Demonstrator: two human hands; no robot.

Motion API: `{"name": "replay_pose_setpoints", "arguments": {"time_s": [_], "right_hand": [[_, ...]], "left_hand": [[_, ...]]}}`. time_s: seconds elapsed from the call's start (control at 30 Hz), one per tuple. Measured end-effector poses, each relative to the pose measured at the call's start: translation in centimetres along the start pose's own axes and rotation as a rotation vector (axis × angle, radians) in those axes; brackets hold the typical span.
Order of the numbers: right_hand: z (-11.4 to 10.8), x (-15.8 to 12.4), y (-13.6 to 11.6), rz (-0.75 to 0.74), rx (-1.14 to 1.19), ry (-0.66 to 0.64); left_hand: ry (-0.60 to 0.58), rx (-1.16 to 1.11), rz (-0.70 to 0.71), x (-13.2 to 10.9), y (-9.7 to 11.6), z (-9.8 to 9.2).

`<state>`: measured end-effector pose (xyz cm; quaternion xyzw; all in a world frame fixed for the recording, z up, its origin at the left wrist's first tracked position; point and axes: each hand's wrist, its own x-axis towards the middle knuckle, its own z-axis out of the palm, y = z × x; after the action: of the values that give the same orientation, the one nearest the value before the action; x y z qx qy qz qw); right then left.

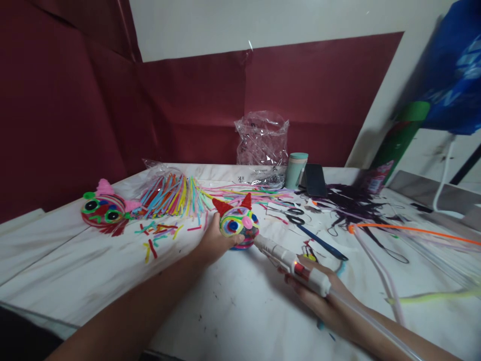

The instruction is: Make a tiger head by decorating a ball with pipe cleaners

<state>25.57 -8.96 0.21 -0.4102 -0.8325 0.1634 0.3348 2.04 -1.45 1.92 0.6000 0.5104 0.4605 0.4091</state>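
Note:
My left hand (217, 239) is closed round the side of a colourful pipe-cleaner animal head (240, 226) with red ears, blue eyes and a pink nose. In my right hand (319, 296) is a white glue gun (289, 260) with a small orange light lit and a cord running back from it. Its nozzle points at the lower right of the head, touching it or very close; I cannot tell which. Farther left lies a second pipe-cleaner head (103, 208) with black eyes and green rims.
Several cut pipe-cleaner pieces (154, 240) lie left of my left hand. Behind are a bundle of coloured pipe cleaners (176, 195), a clear plastic bag (262, 145), a green cup (295, 170) and a phone (315, 179). Scissors (296, 215) and dark strands (349, 200) lie right.

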Motion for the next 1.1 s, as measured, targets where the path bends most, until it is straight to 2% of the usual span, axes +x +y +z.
{"name": "replay_pose_setpoints", "arguments": {"time_s": [0.17,0.37,0.6,0.77,1.1], "right_hand": [[0.7,0.0,0.5,-0.008,0.012,0.094],[1.1,0.2,0.5,-0.047,-0.03,0.126],[0.7,0.2,0.6,-0.085,-0.059,0.086],[0.1,0.2,0.2,-0.061,-0.039,0.028],[0.2,0.2,0.0,0.004,0.03,0.058]], "left_hand": [[-0.003,0.012,0.008,-0.1,0.3,0.1],[-0.007,0.012,0.009,-0.1,0.1,0.1],[-0.006,-0.019,-0.026,0.2,-0.3,0.1],[0.025,-0.039,-0.049,0.2,-0.5,0.1],[0.007,-0.024,0.002,0.0,-0.3,0.0]]}}
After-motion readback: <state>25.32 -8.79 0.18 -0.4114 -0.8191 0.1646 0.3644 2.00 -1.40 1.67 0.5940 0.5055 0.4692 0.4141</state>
